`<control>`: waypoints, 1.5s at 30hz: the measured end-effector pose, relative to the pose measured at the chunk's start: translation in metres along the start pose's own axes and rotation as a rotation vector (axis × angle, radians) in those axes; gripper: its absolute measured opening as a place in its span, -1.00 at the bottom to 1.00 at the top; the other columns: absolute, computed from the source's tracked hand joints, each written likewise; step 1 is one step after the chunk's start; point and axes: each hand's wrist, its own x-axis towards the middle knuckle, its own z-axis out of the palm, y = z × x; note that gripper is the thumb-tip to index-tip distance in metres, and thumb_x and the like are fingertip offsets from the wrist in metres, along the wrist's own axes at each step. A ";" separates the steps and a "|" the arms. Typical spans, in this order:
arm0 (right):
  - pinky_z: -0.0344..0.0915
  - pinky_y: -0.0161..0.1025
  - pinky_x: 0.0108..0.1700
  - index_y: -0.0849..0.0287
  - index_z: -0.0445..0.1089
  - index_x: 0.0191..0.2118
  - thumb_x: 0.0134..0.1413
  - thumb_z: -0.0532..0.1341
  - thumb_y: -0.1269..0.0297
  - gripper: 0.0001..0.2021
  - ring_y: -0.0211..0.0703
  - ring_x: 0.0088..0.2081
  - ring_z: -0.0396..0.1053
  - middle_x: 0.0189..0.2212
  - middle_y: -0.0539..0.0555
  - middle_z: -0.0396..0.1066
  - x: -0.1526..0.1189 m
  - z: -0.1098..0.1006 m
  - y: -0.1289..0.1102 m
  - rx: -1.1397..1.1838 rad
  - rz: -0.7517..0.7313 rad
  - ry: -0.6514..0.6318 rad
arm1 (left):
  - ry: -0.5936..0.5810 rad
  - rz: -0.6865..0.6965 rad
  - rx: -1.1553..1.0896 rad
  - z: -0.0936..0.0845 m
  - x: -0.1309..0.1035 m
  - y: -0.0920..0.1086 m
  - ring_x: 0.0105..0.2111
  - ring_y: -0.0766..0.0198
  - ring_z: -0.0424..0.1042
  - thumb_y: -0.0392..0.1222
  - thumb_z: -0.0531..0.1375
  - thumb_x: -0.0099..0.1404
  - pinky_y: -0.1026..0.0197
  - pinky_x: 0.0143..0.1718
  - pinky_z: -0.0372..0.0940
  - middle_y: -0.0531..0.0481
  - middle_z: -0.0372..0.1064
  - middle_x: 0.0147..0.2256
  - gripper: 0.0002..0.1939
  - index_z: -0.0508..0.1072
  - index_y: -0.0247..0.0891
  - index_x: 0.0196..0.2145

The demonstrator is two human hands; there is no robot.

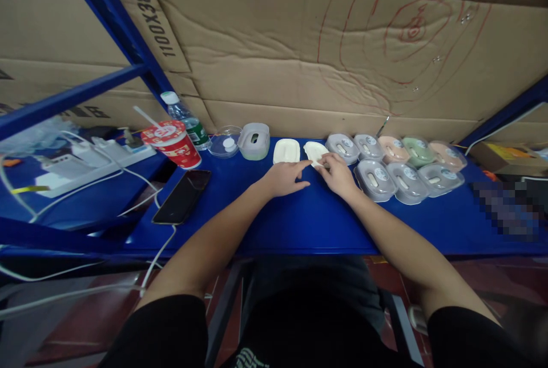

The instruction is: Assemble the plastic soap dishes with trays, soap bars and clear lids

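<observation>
In the head view my right hand closes its fingers and thumb on the near edge of a cream-coloured shallow tray or lid, which is slightly tilted. My left hand is open, its index finger stretched toward that piece and its thumb apart. The fingertip is close to the piece's near edge; I cannot tell whether it touches. Behind my left hand lies a second cream square piece with rounded corners. A grey square tub with an oval slot stands farther left, beside a clear round lid.
To the right several lidded containers stand in two rows, including a grey one and a green one. Leftward are a red cup with a straw, a water bottle, a phone and a power strip. Cardboard walls the back.
</observation>
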 end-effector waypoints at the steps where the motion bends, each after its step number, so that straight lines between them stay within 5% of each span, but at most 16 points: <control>1: 0.44 0.19 0.22 0.07 0.50 -0.16 0.33 0.29 0.17 -0.88 0.17 0.13 0.48 0.04 0.23 0.49 0.000 0.001 -0.003 0.048 0.004 0.051 | 0.008 0.003 -0.006 0.002 0.000 0.001 -0.10 0.05 0.63 -0.01 0.28 0.41 0.08 -0.04 0.42 -0.03 0.65 -0.14 -0.28 0.27 -0.19 0.44; 4: 0.42 0.18 0.27 0.05 0.51 -0.14 0.33 0.30 0.07 -0.82 0.14 0.18 0.45 0.09 0.24 0.44 -0.002 0.006 -0.017 0.166 -0.037 0.150 | 0.089 0.008 -0.007 0.005 0.001 0.004 -0.06 0.03 0.64 -0.05 0.29 0.43 0.05 0.01 0.42 -0.07 0.66 -0.08 -0.29 0.25 -0.18 0.44; 8: 0.36 0.21 0.36 0.01 0.54 -0.07 0.35 0.29 0.02 -0.78 0.15 0.28 0.39 0.20 0.22 0.38 -0.007 0.009 -0.034 0.230 -0.101 0.152 | 0.234 -0.047 0.042 0.000 0.001 0.007 0.00 -0.01 0.63 0.03 0.34 0.40 -0.02 0.11 0.39 -0.15 0.63 0.01 -0.48 0.46 -0.16 0.24; 13: 0.22 0.38 0.44 -0.02 0.49 0.15 0.33 0.32 0.01 -0.64 0.27 0.45 0.21 0.37 0.25 0.26 -0.009 0.005 -0.035 0.182 -0.160 0.109 | 0.297 -0.314 0.012 -0.012 0.001 -0.005 0.06 -0.12 0.60 0.06 0.41 0.33 -0.05 0.09 0.39 -0.16 0.61 0.01 -0.57 0.50 -0.14 0.06; 17: 0.34 0.39 0.35 0.00 0.48 0.18 0.34 0.31 -0.01 -0.61 0.30 0.43 0.24 0.38 0.30 0.25 -0.009 0.003 -0.024 0.156 -0.131 0.026 | 0.270 -0.520 -0.084 -0.019 0.000 -0.019 0.10 -0.18 0.56 0.10 0.45 0.28 -0.07 0.05 0.41 -0.16 0.58 0.06 -0.48 0.45 -0.10 0.08; 21: 0.30 0.35 0.39 0.07 0.48 0.19 0.32 0.32 0.01 -0.58 0.29 0.40 0.28 0.34 0.34 0.29 -0.008 0.005 -0.014 0.130 -0.129 -0.023 | 0.295 -0.523 -0.171 -0.017 0.001 -0.027 0.18 -0.20 0.50 0.09 0.53 0.14 -0.09 0.13 0.39 -0.22 0.52 0.15 -0.24 0.36 -0.13 0.18; 29: 0.31 0.29 0.38 0.06 0.46 0.22 0.32 0.32 0.02 -0.55 0.25 0.39 0.30 0.34 0.32 0.30 -0.009 0.004 -0.015 0.110 -0.123 -0.114 | 0.347 -0.515 -0.252 -0.005 0.005 -0.042 0.24 -0.08 0.46 -0.14 0.46 0.22 -0.05 0.23 0.34 -0.28 0.44 0.23 -0.25 0.26 -0.21 0.28; 38: 0.35 0.22 0.36 0.14 0.47 0.22 0.32 0.32 0.04 -0.54 0.25 0.39 0.30 0.34 0.35 0.28 -0.009 0.002 -0.017 0.104 -0.127 -0.197 | 0.149 -0.637 -0.092 -0.020 -0.001 -0.035 0.11 -0.09 0.56 0.12 0.37 0.36 -0.01 0.13 0.38 -0.14 0.61 -0.02 -0.37 0.39 -0.14 0.28; 45: 0.35 0.24 0.36 0.10 0.47 0.22 0.32 0.32 0.04 -0.55 0.25 0.40 0.29 0.34 0.32 0.28 -0.009 -0.001 -0.017 0.086 -0.135 -0.236 | 0.062 -0.564 0.067 -0.022 -0.005 -0.037 0.29 -0.15 0.40 0.07 0.44 0.31 -0.04 0.26 0.33 -0.28 0.32 0.35 -0.22 0.35 -0.19 0.38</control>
